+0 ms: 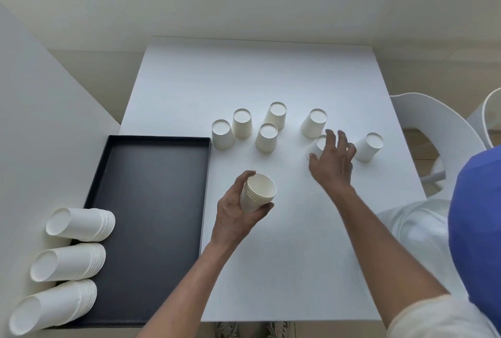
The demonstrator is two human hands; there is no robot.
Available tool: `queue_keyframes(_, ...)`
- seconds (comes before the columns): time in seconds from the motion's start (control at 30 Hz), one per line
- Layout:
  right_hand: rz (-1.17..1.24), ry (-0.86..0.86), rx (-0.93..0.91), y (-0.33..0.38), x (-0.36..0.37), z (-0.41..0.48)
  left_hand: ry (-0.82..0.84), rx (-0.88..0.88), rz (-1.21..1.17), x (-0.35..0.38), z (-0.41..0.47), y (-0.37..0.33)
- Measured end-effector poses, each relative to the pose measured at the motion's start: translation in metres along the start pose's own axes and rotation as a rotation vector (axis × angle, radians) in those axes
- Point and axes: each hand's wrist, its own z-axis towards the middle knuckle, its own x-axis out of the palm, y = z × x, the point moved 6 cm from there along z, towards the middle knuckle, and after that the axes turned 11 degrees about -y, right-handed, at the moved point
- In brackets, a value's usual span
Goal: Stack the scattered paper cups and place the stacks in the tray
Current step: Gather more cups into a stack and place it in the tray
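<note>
Cup stack [258,193] in left hand [235,211]

Curled left grip [235,211] (right grip [334,164] splayed)

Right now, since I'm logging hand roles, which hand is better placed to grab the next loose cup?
Right. The right hand is open, with its fingers spread over an upside-down cup on the table. The left hand is already occupied, gripping the small stack.
</note>
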Motion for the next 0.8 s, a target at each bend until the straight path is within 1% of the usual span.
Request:
queue_keyframes(0.07, -0.078, 0.186, 0.029, -0.007, 0.012, 0.015, 0.003, -0.002, -0.005, 0.0, -0.001, -0.001)
queue_keyframes(0.13, -0.103, 0.292, -0.024, -0.008, 0.02, 0.021, 0.004, 0.0, -0.003, 0.0, -0.002, -0.001)
queue_keyframes(0.17, -0.118, 0.312, -0.044, -0.006, 0.022, 0.021, 0.005, 0.001, -0.002, 0.0, -0.003, -0.001)
queue_keyframes(0.27, -0.178, 0.288, -0.066, -0.002, 0.025, 0.009, 0.01, 0.015, 0.0, 0.0, -0.004, -0.002)
queue_keyframes(0.4, -0.118, 0.332, -0.106, 0.003, 0.032, -0.021, 0.004, 0.01, -0.014, -0.002, 0.0, -0.007)
queue_keyframes(0.47, 0.014, 0.298, -0.071, 0.008, 0.027, -0.031, 0.0, 0.011, -0.012, -0.004, 0.002, -0.007)
queue_keyframes(0.57, 0.428, 0.145, 0.137, 0.017, 0.004, -0.046, 0.009, 0.007, -0.008, -0.005, 0.004, -0.005)
queue_keyframes(0.6, 0.567, 0.106, 0.176, 0.022, -0.003, -0.054, 0.017, 0.009, -0.004, -0.005, 0.003, -0.005)
queue_keyframes(0.67, 0.78, 0.085, 0.217, 0.031, -0.011, -0.07, 0.034, 0.018, 0.009, -0.004, 0.003, -0.006)
queue_keyframes(0.73, 0.888, 0.114, 0.224, 0.041, -0.013, -0.082, 0.049, 0.019, 0.013, -0.001, 0.003, -0.007)
queue_keyframes(0.8, 0.868, 0.17, 0.146, 0.05, -0.013, -0.088, 0.056, 0.013, 0.008, 0.001, 0.002, -0.009)
